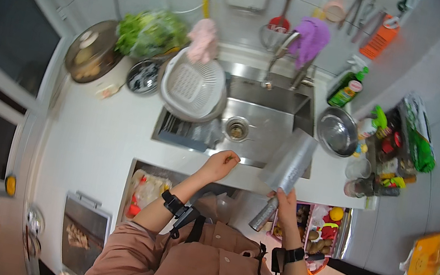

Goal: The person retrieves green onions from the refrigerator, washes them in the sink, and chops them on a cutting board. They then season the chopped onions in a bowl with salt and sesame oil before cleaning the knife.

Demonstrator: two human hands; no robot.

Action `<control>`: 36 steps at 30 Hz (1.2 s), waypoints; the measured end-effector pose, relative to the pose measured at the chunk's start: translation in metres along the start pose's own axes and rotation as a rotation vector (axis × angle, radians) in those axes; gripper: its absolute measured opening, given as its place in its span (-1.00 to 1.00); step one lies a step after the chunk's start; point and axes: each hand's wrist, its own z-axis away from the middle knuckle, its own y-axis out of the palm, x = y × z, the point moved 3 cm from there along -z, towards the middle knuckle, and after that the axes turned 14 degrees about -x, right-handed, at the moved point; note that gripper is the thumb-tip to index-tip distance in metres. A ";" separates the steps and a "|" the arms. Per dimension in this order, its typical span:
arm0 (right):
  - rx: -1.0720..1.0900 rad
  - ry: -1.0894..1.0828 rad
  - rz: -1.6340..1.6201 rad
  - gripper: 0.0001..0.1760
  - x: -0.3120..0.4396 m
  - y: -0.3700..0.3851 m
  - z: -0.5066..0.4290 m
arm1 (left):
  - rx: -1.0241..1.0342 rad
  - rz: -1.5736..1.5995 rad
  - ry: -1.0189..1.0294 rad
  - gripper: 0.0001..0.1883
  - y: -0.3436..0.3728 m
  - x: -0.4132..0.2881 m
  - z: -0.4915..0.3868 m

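Observation:
My right hand (pixel 286 200) is shut on a metal cleaver near its handle (pixel 263 218); the broad blade (pixel 292 159) points up and away over the sink's front right corner. My left hand (pixel 222 164) is curled above the front edge of the steel sink (pixel 263 118), left of the cleaver; whether anything lies in its fingers cannot be told. A white plastic colander (pixel 193 88) rests over the sink's left part, with a pink cloth (pixel 203 42) hanging on its back rim. The faucet (pixel 274 65) stands behind the basin, beside a purple cloth (pixel 311 41).
A lidded pot (pixel 96 51), bagged leafy greens (pixel 152 33) and a dark bowl (pixel 143 76) stand left of the sink. On the right are a steel bowl (pixel 338 132), a green soap bottle (pixel 347 89) and several jars. Open drawers lie below the counter (pixel 93 128).

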 end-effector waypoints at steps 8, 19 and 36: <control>0.107 0.113 0.032 -0.63 0.010 0.031 -0.068 | 0.349 0.460 -0.580 -0.71 0.081 0.010 -0.089; -0.005 -0.403 0.824 -0.45 0.094 -0.016 -0.410 | -0.035 0.536 -0.630 -0.81 0.072 0.030 -0.148; -0.100 -0.141 0.847 -0.31 0.088 -0.007 -0.555 | -0.142 0.253 -0.696 -0.88 0.087 0.043 -0.183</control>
